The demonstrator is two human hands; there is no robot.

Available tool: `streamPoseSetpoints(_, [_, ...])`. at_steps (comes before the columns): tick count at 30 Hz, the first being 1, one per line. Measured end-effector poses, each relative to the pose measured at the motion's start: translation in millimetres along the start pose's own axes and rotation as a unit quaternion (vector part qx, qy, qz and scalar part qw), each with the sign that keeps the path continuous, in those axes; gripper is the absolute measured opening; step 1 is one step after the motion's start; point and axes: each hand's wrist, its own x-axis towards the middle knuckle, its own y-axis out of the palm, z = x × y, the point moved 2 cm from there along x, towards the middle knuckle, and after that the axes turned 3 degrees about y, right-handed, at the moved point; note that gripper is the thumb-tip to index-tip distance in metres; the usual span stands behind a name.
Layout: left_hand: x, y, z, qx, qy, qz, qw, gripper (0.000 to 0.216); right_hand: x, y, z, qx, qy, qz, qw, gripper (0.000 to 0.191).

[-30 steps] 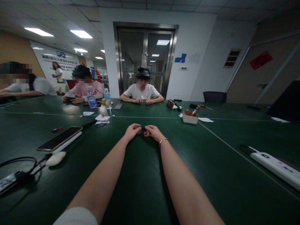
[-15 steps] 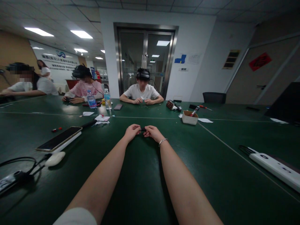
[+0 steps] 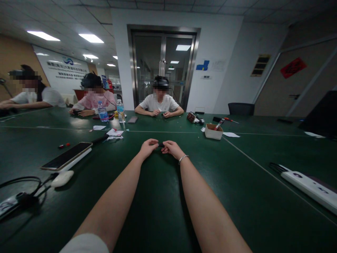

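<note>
Both my arms reach forward over the green table, and the hands meet near its middle. My left hand is closed, its fingertips pinching one end of a small black object. From the other side my right hand, with a silver bracelet on the wrist, grips the same black piece between thumb and fingers. Only a short dark stretch of it shows between the fingertips. Its kind is too small to make out.
On the left lie a phone, a white mouse-like object and a power strip with cables. Water bottles stand farther back. To the right are a small box and another power strip. A person sits opposite.
My hands stay almost in place around the small black object. The person opposite has shifted their hands slightly, and the person at far left has moved their head a little.
</note>
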Motion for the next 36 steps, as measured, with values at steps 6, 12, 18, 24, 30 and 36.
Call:
streamPoseSetpoints(6, [0.6,-1.9,0.9,-0.003,-0.005,-0.004,1.0,0.029,-2.6,-1.2,2.2,0.015,-0.026,0.002,1.0,0.025])
streamPoseSetpoints(12, [3.1,-2.3,6.3,-0.007,-0.006,-0.005,1.0,0.031,-1.9,-0.1,3.9,0.002,-0.001,-0.029,1.0,0.022])
streamPoseSetpoints(18, [2.5,-2.6,6.3,-0.017,-0.009,-0.01,1.0,0.029,-2.6,0.4,5.5,0.01,-0.019,-0.008,1.0,0.023])
streamPoseSetpoints(24, [3.2,-1.7,6.9,-0.019,-0.012,-0.006,1.0,0.029,-0.2,1.2,4.6,-0.04,0.004,-0.024,0.999,0.011])
streamPoseSetpoints(30, [2.8,-1.5,4.7,-0.026,-0.022,-0.015,0.999,0.027,-1.8,1.2,6.1,0.014,0.002,-0.026,1.0,0.014])
streamPoseSetpoints(36, [1.4,-0.5,2.0,-0.038,-0.027,-0.019,0.999,0.025,0.6,1.6,4.7,-0.026,-0.012,-0.027,0.999,0.018])
